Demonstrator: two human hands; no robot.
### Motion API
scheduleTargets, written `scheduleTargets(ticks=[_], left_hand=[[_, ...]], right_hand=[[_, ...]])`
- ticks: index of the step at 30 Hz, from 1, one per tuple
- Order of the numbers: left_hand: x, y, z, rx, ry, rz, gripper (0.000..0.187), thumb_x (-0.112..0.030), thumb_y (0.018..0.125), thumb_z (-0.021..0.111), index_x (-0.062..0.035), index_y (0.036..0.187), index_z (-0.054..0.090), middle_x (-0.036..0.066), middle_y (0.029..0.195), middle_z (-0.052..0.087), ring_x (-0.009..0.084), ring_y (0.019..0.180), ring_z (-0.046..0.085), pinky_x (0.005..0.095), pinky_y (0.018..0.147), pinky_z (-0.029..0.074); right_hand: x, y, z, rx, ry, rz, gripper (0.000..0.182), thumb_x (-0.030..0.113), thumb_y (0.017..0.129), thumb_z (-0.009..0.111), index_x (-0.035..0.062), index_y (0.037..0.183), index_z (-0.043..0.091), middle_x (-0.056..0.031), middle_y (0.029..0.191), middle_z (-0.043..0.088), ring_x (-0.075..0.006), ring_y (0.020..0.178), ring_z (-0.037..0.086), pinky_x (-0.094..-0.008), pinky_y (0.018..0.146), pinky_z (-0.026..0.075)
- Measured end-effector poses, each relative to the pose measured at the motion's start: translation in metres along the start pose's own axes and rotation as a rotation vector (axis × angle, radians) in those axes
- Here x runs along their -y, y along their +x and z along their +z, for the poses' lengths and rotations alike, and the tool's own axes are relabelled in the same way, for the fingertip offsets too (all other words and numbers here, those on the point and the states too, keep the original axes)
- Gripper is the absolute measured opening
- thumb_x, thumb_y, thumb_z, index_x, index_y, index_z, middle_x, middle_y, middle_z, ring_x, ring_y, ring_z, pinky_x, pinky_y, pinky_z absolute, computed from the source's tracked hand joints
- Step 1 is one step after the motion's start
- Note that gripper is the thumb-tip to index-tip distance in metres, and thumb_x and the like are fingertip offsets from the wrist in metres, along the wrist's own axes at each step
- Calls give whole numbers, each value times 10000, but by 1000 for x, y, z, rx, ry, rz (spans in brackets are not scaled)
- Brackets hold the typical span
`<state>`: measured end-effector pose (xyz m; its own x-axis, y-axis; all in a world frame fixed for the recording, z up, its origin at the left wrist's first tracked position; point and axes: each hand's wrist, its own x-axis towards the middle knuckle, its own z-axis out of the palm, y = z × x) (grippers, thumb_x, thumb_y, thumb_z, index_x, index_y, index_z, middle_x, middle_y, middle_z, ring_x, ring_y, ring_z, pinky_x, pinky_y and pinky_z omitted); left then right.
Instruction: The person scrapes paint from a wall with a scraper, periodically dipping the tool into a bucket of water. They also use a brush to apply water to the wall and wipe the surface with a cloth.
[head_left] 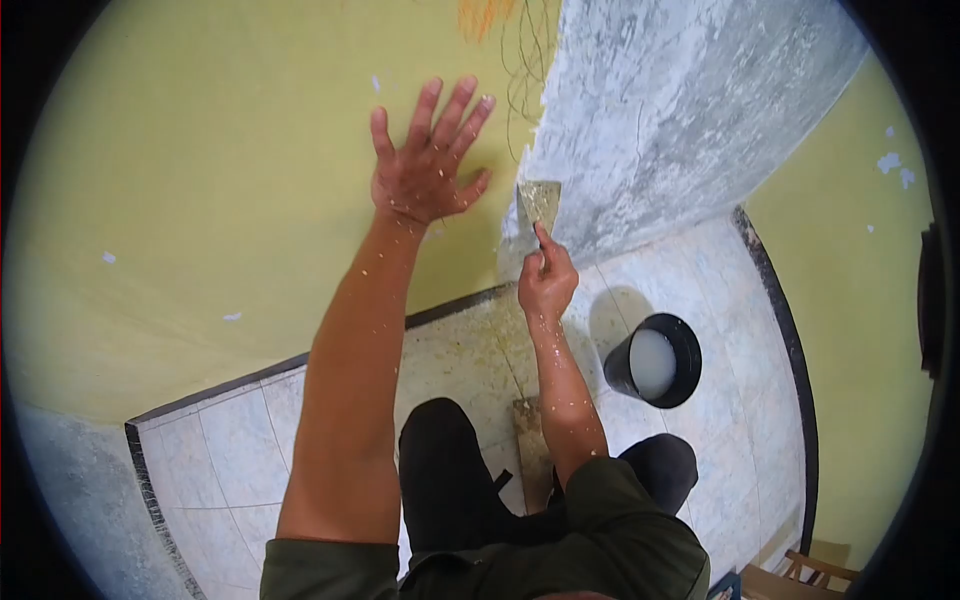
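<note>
My left hand point(425, 170) lies flat on the yellow painted wall point(220, 190), its fingers spread and nothing in it. In my right hand point(548, 283) is a putty knife point(541, 203), gripped by its handle with the index finger stretched along it. The blade, spotted with paint bits, is at the ragged edge where yellow paint meets the bare grey-white wall patch point(640, 110). Pale flecks dot both forearms. Most of the knife's handle is hidden in my fist.
A black bucket point(620, 370) with cloudy whitish liquid stands on the tiled floor point(740, 330) to the right. Yellow paint chips point(480, 345) litter the tiles under the wall. Between my knees lies a narrow board point(533, 450). Wooden furniture point(800, 575) shows at the lower right.
</note>
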<state>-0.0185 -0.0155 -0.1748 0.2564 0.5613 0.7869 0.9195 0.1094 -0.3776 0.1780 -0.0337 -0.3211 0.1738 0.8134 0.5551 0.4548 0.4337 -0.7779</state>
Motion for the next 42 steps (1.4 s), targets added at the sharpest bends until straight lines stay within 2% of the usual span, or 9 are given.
scheduleTargets(ticks=[11, 15, 19, 21, 25, 29, 33, 34, 42], left_hand=[[0, 2, -3, -25, 7, 4, 824, -696, 803, 485, -342, 1539, 369, -42, 1640, 282, 244, 1518, 224, 662, 1165, -19], [1, 1, -1, -16, 1, 2, 818, -694, 805, 481, -339, 1535, 381, -44, 1633, 300, 244, 1514, 234, 656, 1169, -15], [-3, 3, -3, -18, 5, 2, 812, -694, 809, 474, -339, 1533, 384, -42, 1633, 301, 243, 1514, 233, 659, 1170, -21], [4, 4, -2, -29, 8, 10, 814, -692, 808, 476, -337, 1534, 381, -40, 1634, 298, 245, 1514, 232, 662, 1169, -26], [1, 0, -1, 0, -7, 11, 811, -694, 805, 481, -335, 1527, 395, -39, 1631, 306, 247, 1513, 234, 662, 1168, -21], [0, 2, -1, -22, -19, 6, 812, -697, 800, 489, -338, 1523, 404, -44, 1629, 312, 243, 1511, 238, 658, 1168, -18], [0, 0, -3, -8, -21, 15, 816, -694, 796, 503, -336, 1523, 405, -48, 1629, 311, 237, 1507, 247, 652, 1167, -13], [1, 3, -2, -7, -14, 9, 821, -698, 792, 507, -336, 1522, 408, -51, 1630, 309, 236, 1505, 251, 653, 1164, -8], [2, 2, -2, 5, -49, 16, 859, -708, 768, 537, -334, 1529, 399, -44, 1636, 300, 236, 1506, 253, 660, 1151, 6]], right_hand=[[-2, -4, 3, -63, 33, -121, 439, 15, 806, 580, 107, 1214, 714, -158, 782, 619, -325, 656, 589, -400, 636, 491], [4, 12, 13, -2, 81, 32, 395, 23, 869, 543, 34, 1235, 693, -126, 918, 712, -141, 735, 616, -286, 677, 494], [1, 2, 7, -120, 77, -149, 448, 12, 809, 569, 91, 1226, 710, -175, 872, 679, -293, 676, 639, -370, 646, 508], [2, -6, 6, 82, 82, 211, 455, 3, 811, 571, 81, 1239, 702, -194, 926, 688, -297, 761, 673, -356, 696, 517], [7, 30, 18, -131, 384, -51, 438, -6, 831, 554, 68, 1236, 704, -187, 1040, 730, -202, 769, 668, -343, 683, 512], [-3, -7, 3, 75, 151, 197, 415, 1, 855, 548, 19, 1248, 681, -118, 1077, 751, -84, 701, 569, -249, 613, 448], [18, 42, 6, -87, 138, -105, 396, 15, 852, 555, 42, 1217, 703, -149, 1077, 746, -111, 700, 590, -264, 643, 479], [40, 51, -5, -72, 158, -67, 425, 11, 817, 575, 95, 1211, 712, -163, 880, 681, -272, 612, 589, -361, 620, 492], [30, 39, -26, -19, -46, -79, 395, 59, 814, 592, 130, 1179, 726, -166, 828, 662, -320, 665, 623, -400, 645, 504]])
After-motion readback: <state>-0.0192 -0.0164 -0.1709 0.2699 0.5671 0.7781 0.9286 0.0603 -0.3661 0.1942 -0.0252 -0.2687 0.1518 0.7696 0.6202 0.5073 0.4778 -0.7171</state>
